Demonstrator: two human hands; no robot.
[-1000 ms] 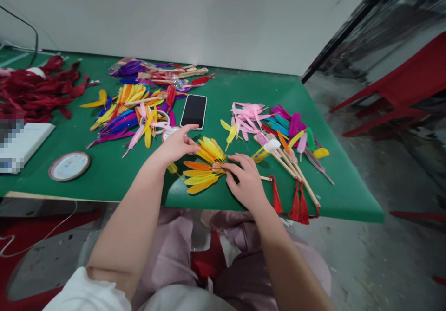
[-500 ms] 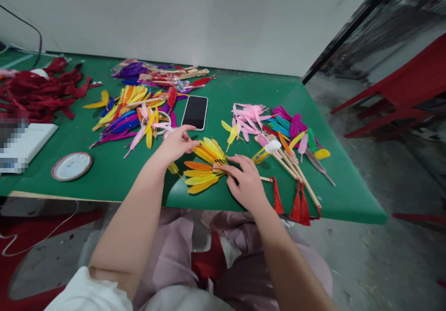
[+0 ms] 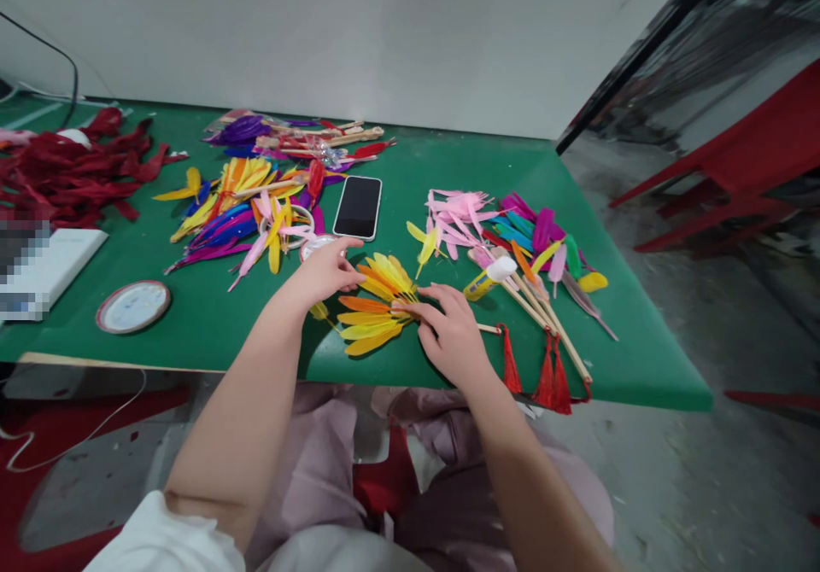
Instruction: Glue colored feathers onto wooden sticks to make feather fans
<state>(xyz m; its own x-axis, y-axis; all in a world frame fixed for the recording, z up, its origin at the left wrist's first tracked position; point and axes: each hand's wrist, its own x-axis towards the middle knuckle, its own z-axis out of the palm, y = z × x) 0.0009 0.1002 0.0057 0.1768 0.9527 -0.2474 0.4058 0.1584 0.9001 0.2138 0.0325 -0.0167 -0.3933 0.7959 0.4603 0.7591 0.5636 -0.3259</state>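
One yellow-and-orange feather fan (image 3: 377, 306) lay on the desk (image 3: 211, 320) between the left hand (image 3: 328, 271) and the right hand (image 3: 452, 333). The left, narrowly bunched, was at the upper feather tips; the right, loosely bent, touched the base. Whether either gripped could not be told. Nearby were one phone (image 3: 358, 207), one glue stick (image 3: 490, 278) and three red tassels (image 3: 509, 363).

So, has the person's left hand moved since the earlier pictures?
Yes, slightly: the left hand has drawn back from the phone. Its index finger overlapped the phone's lower edge earlier; now it appears just below.
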